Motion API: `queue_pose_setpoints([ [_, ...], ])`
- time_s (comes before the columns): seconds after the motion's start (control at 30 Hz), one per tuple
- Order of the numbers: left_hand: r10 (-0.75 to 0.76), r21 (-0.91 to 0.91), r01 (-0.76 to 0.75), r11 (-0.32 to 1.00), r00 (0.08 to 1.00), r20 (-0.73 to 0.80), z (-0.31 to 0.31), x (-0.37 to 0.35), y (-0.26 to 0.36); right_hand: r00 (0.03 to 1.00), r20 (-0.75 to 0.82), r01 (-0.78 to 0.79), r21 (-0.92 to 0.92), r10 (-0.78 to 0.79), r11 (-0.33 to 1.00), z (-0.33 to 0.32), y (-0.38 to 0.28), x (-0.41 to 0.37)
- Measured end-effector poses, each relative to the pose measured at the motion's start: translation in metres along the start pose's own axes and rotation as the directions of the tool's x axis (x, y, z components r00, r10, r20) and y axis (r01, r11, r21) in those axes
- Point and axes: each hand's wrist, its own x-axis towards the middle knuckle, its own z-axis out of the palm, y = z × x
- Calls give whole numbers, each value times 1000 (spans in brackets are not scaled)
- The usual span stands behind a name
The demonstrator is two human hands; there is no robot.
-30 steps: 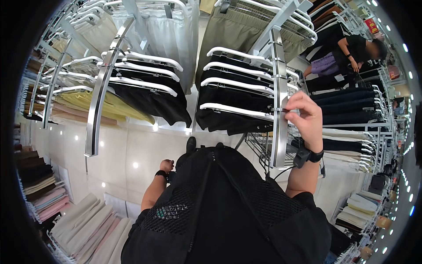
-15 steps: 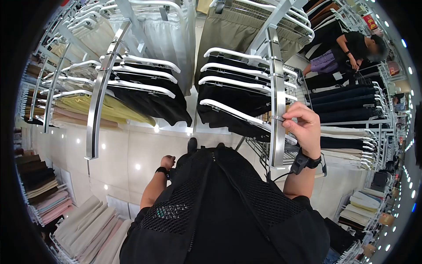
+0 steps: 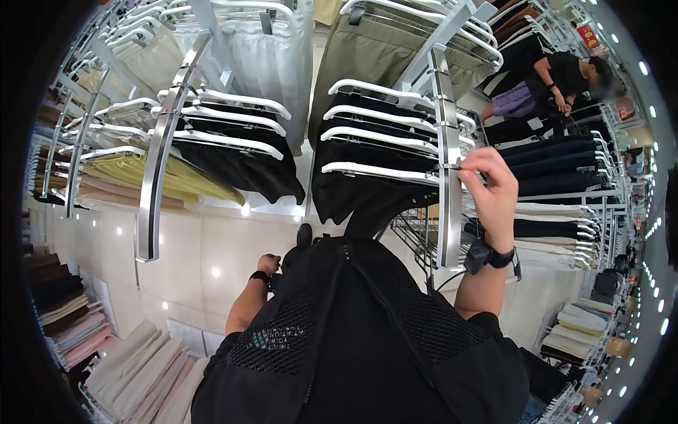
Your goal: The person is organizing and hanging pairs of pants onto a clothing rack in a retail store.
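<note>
The head camera is looking steeply down over the person's chest (image 3: 353,332) at the floor (image 3: 212,240), sitting close to the clothes rail (image 3: 450,212).

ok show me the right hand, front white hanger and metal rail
right hand (image 3: 492,189), head view, back of hand
front white hanger (image 3: 381,172), head view, mid bar
metal rail (image 3: 448,222), head view, lower part

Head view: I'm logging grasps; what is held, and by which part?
The right hand pinches the front white hanger by its hook end at the rack arm. Left hand: cannot tell.
</note>
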Motion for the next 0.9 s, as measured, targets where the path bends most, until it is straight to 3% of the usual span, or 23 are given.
queue_pose_setpoints([
  [0.03,-2,-5,2,1000,1000,-1,-2,-2,4,1000,4,2,1,-2,1000,0,-7,-5],
  [0.1,227,261,-208,943,973,-45,-6,-9,9,995,-53,89,51,-86,995,-3,-23,-19],
  [0.17,165,269,-153,951,986,-23,-11,-12,19,990,-9,139,228,-140,964,-7,-31,-39],
  [0.23,82,143,-79,987,996,-17,-4,17,1,973,127,130,398,-195,908,-3,-46,-47],
  [0.37,177,352,-178,919,984,37,-17,30,12,920,359,49,291,-156,956,17,-64,-51],
  [0.5,168,354,-178,918,984,60,-32,31,34,976,208,8,276,-67,961,31,-65,-62],
  [0.67,148,351,-159,923,987,57,-50,40,39,991,137,-20,217,-10,976,38,-70,-66],
  [0.77,240,368,-215,905,971,-21,-55,55,21,994,105,-36,203,14,979,40,-69,-68],
  [0.9,217,349,-184,919,974,-59,-64,59,-7,1000,25,-19,218,14,976,41,-61,-74],
])
